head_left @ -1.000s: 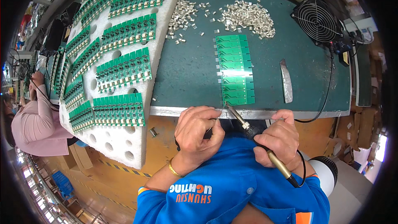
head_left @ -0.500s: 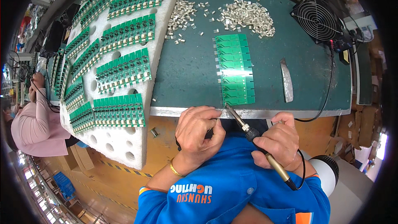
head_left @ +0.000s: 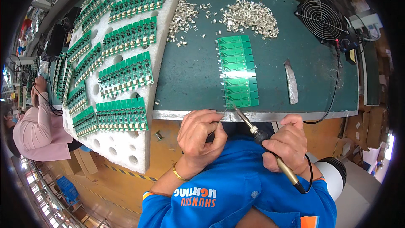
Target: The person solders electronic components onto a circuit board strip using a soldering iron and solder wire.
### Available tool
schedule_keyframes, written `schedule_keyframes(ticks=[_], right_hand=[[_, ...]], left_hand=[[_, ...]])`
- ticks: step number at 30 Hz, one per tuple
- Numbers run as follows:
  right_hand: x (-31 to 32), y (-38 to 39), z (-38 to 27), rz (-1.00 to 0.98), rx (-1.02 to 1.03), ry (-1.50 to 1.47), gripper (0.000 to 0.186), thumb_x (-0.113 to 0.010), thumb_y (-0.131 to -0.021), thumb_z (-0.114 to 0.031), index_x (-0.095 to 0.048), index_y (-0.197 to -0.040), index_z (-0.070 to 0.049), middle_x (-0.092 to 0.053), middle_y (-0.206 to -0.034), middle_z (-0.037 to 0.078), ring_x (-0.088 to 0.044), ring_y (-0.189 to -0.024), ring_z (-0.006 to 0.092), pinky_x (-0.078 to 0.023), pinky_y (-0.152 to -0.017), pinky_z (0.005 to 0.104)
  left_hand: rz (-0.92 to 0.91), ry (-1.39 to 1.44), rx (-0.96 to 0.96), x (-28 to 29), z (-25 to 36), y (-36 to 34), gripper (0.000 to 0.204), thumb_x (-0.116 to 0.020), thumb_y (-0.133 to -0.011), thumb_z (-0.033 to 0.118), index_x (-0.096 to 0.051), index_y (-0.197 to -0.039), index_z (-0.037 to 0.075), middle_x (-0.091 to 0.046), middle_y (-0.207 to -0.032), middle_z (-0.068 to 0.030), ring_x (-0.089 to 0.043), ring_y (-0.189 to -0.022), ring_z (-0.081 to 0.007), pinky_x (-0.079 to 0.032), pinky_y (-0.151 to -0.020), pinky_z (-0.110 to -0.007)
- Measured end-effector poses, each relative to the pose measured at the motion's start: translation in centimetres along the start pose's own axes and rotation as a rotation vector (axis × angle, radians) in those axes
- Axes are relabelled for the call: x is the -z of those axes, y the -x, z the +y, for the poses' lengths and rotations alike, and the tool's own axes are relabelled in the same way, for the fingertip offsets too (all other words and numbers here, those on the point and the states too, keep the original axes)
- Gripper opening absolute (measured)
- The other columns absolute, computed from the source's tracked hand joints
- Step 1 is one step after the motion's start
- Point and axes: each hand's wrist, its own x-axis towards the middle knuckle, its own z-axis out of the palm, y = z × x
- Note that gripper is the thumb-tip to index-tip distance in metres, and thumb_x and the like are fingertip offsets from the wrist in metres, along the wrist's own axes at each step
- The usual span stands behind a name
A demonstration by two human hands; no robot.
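Note:
My right hand (head_left: 285,145) is wrapped round a soldering iron (head_left: 284,169) with a gold handle, its metal tip at the near left corner of a green circuit-board panel (head_left: 236,82). A row of small pins lines the panel's left edge. My left hand (head_left: 201,135) is closed just left of the tip, by the bench's metal edge (head_left: 265,115); what its fingertips pinch is too fine to make out. Beyond the panel lie two piles of small silver pin components (head_left: 249,17), and a silver strip (head_left: 290,84) lies to its right.
A white foam board (head_left: 105,141) carrying rows of populated circuit boards (head_left: 122,114) fills the left. A black fan (head_left: 320,17) with cables stands at the back right. A co-worker in a pink sleeve (head_left: 42,131) sits at the far left. A small spool (head_left: 159,135) shows below the bench edge.
The soldering iron and my right hand have shifted slightly to the right. My left hand has dropped a little and stays closed.

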Motion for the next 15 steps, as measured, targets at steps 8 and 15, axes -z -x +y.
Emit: schedule_keyframes(ticks=[8, 15], right_hand=[[-0.3, -0.28, 0.36, 0.0, -0.021, -0.032, 0.03, -0.082, -0.074, -0.015, -0.066, -0.098, -0.012, -0.058, -0.067, -0.002, -0.055, -0.057, 0.0153, -0.046, -0.079, 0.04], [-0.62, -0.25, 0.8, 0.028, -0.043, -0.061, 0.027, -0.08, -0.073, -0.01, -0.067, -0.097, -0.011, -0.059, -0.068, -0.003, -0.056, -0.057, 0.0152, -0.046, -0.078, 0.0402]], left_hand=[[0.008, -0.001, 0.024, -0.01, 0.16, -0.29, 0.022, -0.072, -0.071, -0.009, -0.055, -0.076, 0.004, -0.073, -0.087, -0.0121, -0.071, -0.083, -0.0301, -0.056, -0.077, -0.038], [0.003, -0.012, 0.038, -0.04, 0.11, -0.31, 0.021, -0.073, -0.072, -0.009, -0.056, -0.077, 0.004, -0.073, -0.086, -0.0124, -0.071, -0.083, -0.0298, -0.057, -0.077, -0.038]])
